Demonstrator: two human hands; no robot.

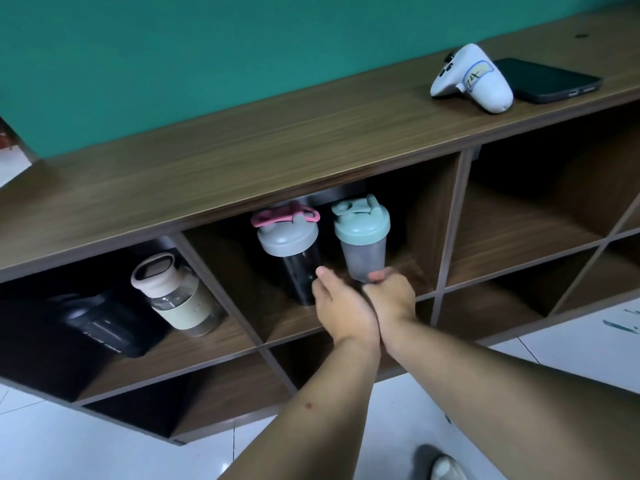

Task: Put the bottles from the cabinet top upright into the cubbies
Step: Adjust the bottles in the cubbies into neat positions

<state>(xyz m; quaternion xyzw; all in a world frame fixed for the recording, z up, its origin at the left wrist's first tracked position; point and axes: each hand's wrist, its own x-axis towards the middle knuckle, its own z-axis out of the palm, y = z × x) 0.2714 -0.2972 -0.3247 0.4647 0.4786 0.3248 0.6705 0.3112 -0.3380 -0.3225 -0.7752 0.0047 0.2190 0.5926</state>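
Two shaker bottles stand upright in the middle upper cubby point(408, 216): a dark one with a grey lid and pink loop point(291, 244) and a clear one with a pale green lid point(362, 237). My left hand point(341, 306) is just right of the dark shaker's lower part, thumb raised and fingers apart, holding nothing. My right hand point(391, 296) is at the base of the green-lidded shaker. Its blurred fingertips overlap the bottle's bottom edge, and its grip is unclear. In the left cubby stand a glass bottle with a beige lid and sleeve point(176, 292) and a black bottle point(100, 323).
On the wooden cabinet top point(242, 150) lie a white game controller point(474, 77) and a dark phone point(547, 79) at the far right. The right upper cubby point(526, 216) and the lower cubbies hold nothing visible. White tiled floor point(104, 445) lies below.
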